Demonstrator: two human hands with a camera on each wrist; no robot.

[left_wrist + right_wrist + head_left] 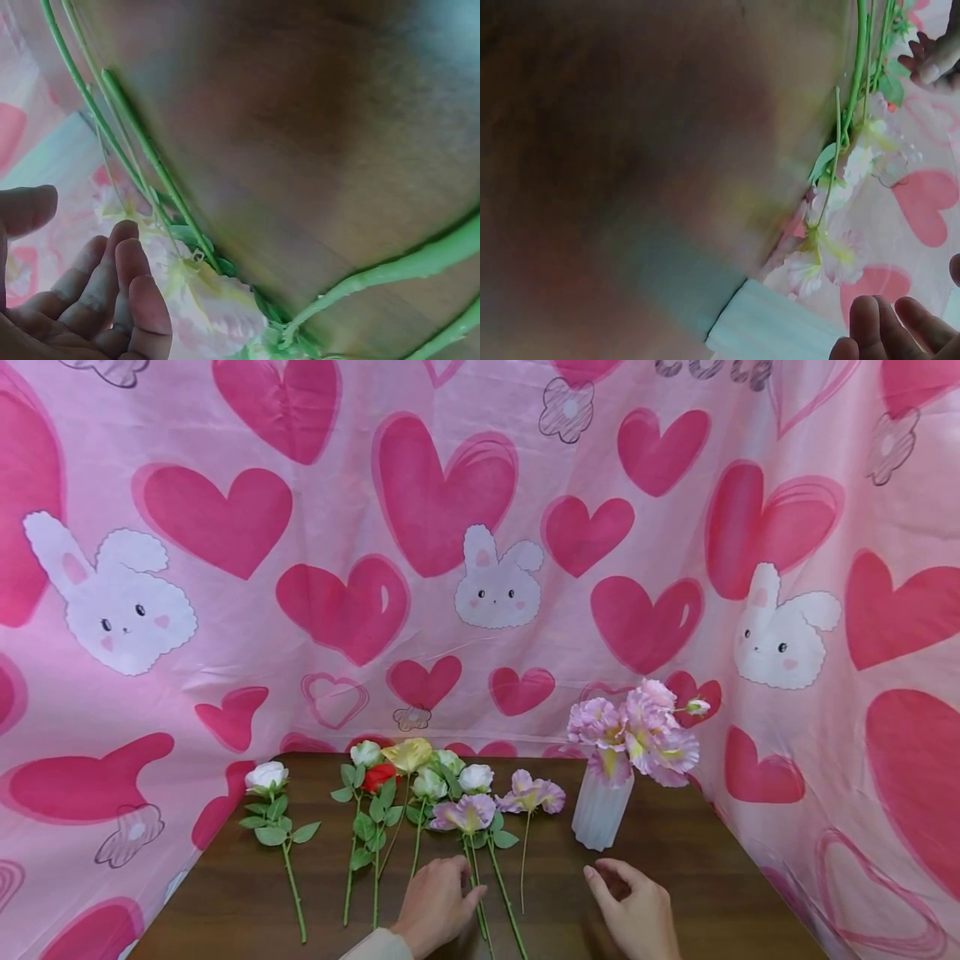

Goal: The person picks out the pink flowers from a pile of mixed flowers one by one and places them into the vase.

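Observation:
My left hand hovers by the stems of a pale purple ruffled flower that lies on the table. In the left wrist view its fingers are loosely bent, with nothing in them. My right hand is in front of a white ribbed vase, fingers relaxed and holding nothing. The right wrist view shows those fingertips close to the vase. Pink-purple ruffled blooms, a pink rose and a small whitish bud stand in the vase.
On the brown table lie a white rose at the left, a red rose, a yellow flower, several more white roses and another purple ruffled flower. Pink heart-print cloth surrounds the table's back and sides.

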